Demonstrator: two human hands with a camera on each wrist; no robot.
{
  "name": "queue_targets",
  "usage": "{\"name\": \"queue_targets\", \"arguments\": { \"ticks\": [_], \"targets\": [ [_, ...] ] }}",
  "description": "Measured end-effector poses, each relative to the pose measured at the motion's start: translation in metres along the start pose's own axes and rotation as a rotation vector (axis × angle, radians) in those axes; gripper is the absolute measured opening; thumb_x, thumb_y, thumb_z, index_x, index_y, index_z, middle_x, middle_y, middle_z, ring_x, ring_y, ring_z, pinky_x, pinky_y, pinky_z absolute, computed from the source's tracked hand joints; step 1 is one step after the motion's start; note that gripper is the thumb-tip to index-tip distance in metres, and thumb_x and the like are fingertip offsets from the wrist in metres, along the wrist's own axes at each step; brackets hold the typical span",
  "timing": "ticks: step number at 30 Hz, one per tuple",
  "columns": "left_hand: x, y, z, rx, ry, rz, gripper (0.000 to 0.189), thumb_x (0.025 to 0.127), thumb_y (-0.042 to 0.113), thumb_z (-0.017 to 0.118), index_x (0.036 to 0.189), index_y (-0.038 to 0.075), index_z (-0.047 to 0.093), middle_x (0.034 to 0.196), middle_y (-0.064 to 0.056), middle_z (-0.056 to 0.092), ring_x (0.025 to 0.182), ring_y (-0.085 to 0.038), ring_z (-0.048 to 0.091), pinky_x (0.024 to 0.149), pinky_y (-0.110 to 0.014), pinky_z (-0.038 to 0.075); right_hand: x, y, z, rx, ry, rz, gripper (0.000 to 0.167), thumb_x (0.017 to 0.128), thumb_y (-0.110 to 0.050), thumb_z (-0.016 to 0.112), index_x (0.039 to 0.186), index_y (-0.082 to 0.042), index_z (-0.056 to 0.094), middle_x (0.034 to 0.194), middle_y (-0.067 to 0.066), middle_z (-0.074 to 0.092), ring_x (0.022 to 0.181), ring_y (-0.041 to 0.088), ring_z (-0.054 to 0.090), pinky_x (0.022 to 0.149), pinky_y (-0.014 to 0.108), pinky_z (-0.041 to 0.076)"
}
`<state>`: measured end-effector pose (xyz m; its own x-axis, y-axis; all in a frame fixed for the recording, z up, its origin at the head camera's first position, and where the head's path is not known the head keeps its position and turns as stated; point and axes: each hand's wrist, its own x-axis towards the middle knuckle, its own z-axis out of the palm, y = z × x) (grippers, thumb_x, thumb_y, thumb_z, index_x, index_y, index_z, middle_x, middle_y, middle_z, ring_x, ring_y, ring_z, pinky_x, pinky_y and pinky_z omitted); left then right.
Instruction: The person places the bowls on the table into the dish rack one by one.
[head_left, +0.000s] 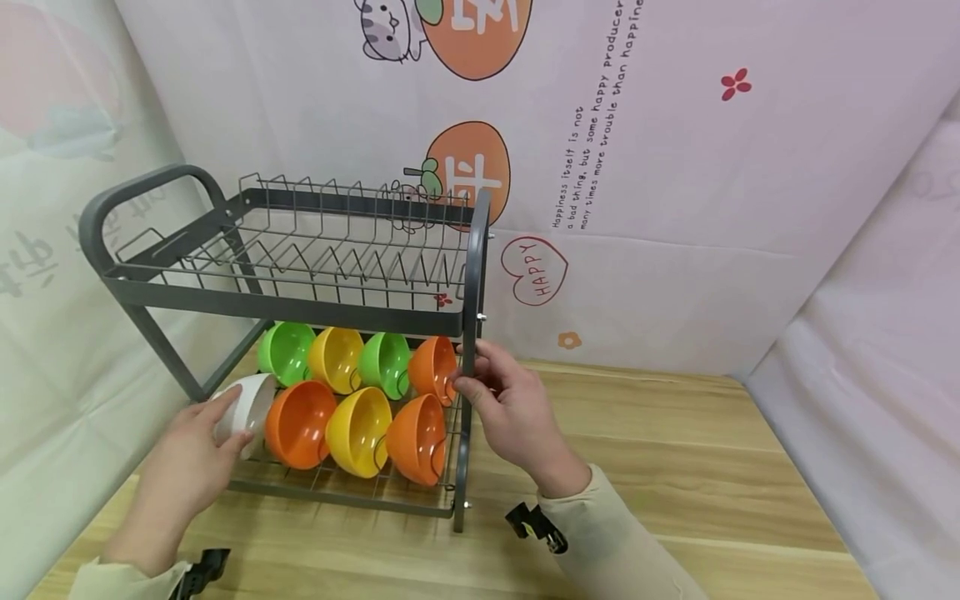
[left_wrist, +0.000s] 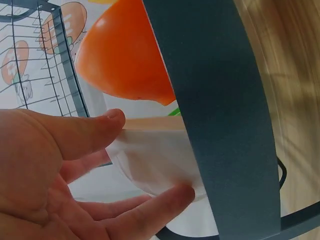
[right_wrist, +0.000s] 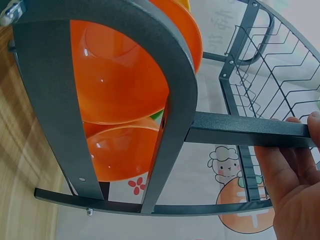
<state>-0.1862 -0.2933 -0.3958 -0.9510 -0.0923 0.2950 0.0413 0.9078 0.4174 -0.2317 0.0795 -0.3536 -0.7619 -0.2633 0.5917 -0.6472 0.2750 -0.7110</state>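
Note:
My left hand point(head_left: 187, 454) holds a white bowl point(head_left: 253, 407) at the left end of the front row on the lower shelf. In the left wrist view, the thumb lies at the rim of the white bowl point(left_wrist: 157, 152) and the fingers curl round its outside. With my right hand point(head_left: 517, 412) I grip the right side post of a two-tier dark grey dish rack point(head_left: 300, 312). Up close in the right wrist view, thumb and fingers wrap a flat frame bar point(right_wrist: 240, 129). Beside the white bowl stands an orange bowl point(head_left: 300, 427), tilted on its side.
A yellow bowl point(head_left: 358, 433) and another orange bowl point(head_left: 417, 440) continue the front row. Behind them are green, yellow and orange bowls. The upper wire tier point(head_left: 322, 250) overhangs the bowls. Printed cloth point(head_left: 660, 275) encloses the wooden table point(head_left: 675, 475) at the back and sides.

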Motion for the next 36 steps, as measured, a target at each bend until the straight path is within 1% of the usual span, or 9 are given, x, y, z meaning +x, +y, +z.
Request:
{"name": "queue_targets", "arguments": {
  "ticks": [3, 7, 12, 15, 19, 24, 26, 31, 36],
  "targets": [
    [0.0, 0.003, -0.002, 0.034, -0.031, -0.009, 0.064, 0.092, 0.014, 0.068, 0.145, -0.009, 0.041, 0.12, -0.045, 0.049, 0.1, -0.06, 0.053, 0.075, -0.067, 0.045, 0.0, 0.0, 0.0, 0.006, -0.002, 0.006, 0.032, 0.095, -0.01, 0.069, 0.125, -0.018, 0.062, 0.093, -0.004, 0.071, 0.073, 0.019, 0.064, 0.063, 0.03, 0.054],
    [0.001, 0.006, -0.007, 0.05, -0.069, -0.025, 0.064, 0.094, 0.015, 0.065, 0.144, -0.015, 0.036, 0.118, -0.045, 0.051, 0.098, -0.061, 0.055, 0.073, -0.066, 0.046, 0.0, 0.0, 0.0, 0.018, -0.003, 0.017, 0.032, 0.095, -0.01, 0.069, 0.125, -0.017, 0.062, 0.093, -0.004, 0.071, 0.073, 0.022, 0.065, 0.064, 0.03, 0.054],
    [0.004, 0.004, -0.01, 0.054, -0.121, -0.042, 0.06, 0.098, 0.014, 0.057, 0.146, -0.014, 0.032, 0.108, -0.044, 0.056, 0.088, -0.058, 0.058, 0.067, -0.064, 0.047, -0.001, 0.001, 0.001, 0.021, -0.004, 0.026, 0.031, 0.095, -0.012, 0.069, 0.125, -0.017, 0.062, 0.093, -0.003, 0.071, 0.075, 0.023, 0.065, 0.065, 0.031, 0.055],
    [0.004, 0.0, -0.01, 0.059, -0.136, -0.042, 0.059, 0.099, 0.011, 0.052, 0.146, -0.015, 0.029, 0.104, -0.043, 0.058, 0.085, -0.058, 0.059, 0.066, -0.064, 0.047, -0.002, 0.002, 0.001, 0.025, -0.001, 0.03, 0.031, 0.095, -0.012, 0.069, 0.125, -0.017, 0.062, 0.094, -0.003, 0.071, 0.075, 0.024, 0.065, 0.065, 0.031, 0.055],
    [0.003, -0.006, -0.008, 0.06, -0.158, -0.055, 0.063, 0.1, 0.012, 0.049, 0.146, -0.019, 0.019, 0.111, -0.047, 0.053, 0.092, -0.063, 0.056, 0.07, -0.067, 0.046, -0.002, 0.002, 0.001, 0.038, 0.001, 0.031, 0.032, 0.095, -0.012, 0.069, 0.126, -0.017, 0.062, 0.094, -0.002, 0.071, 0.076, 0.026, 0.066, 0.067, 0.031, 0.056],
    [0.002, -0.006, -0.009, 0.045, -0.193, -0.115, 0.075, 0.102, 0.025, 0.05, 0.15, -0.015, 0.009, 0.123, -0.047, 0.045, 0.092, -0.06, 0.057, 0.067, -0.063, 0.047, -0.001, 0.0, 0.0, 0.055, 0.002, 0.032, 0.031, 0.095, -0.011, 0.069, 0.125, -0.015, 0.063, 0.093, -0.001, 0.072, 0.078, 0.027, 0.068, 0.069, 0.032, 0.057],
    [0.001, -0.003, -0.011, 0.041, -0.187, -0.126, 0.076, 0.102, 0.028, 0.05, 0.15, -0.015, 0.011, 0.125, -0.047, 0.044, 0.091, -0.059, 0.057, 0.065, -0.061, 0.047, -0.002, 0.0, 0.0, 0.057, 0.005, 0.032, 0.031, 0.095, -0.01, 0.068, 0.125, -0.015, 0.063, 0.093, -0.001, 0.072, 0.079, 0.026, 0.068, 0.07, 0.032, 0.057],
    [-0.004, 0.004, -0.016, 0.055, -0.196, -0.123, 0.076, 0.103, 0.034, 0.049, 0.148, -0.017, 0.016, 0.124, -0.048, 0.045, 0.094, -0.062, 0.055, 0.066, -0.064, 0.047, -0.002, 0.0, -0.001, 0.046, 0.011, 0.029, 0.032, 0.095, -0.009, 0.069, 0.125, -0.016, 0.063, 0.093, -0.002, 0.072, 0.08, 0.025, 0.069, 0.072, 0.033, 0.058],
    [-0.012, 0.011, -0.025, 0.11, -0.21, -0.153, 0.072, 0.102, 0.037, 0.049, 0.145, -0.016, 0.025, 0.114, -0.045, 0.052, 0.083, -0.058, 0.058, 0.06, -0.061, 0.046, -0.001, 0.001, 0.0, 0.015, -0.002, 0.026, 0.032, 0.095, -0.012, 0.069, 0.125, -0.019, 0.062, 0.091, -0.005, 0.071, 0.079, 0.023, 0.068, 0.071, 0.032, 0.057]
  ]
}}
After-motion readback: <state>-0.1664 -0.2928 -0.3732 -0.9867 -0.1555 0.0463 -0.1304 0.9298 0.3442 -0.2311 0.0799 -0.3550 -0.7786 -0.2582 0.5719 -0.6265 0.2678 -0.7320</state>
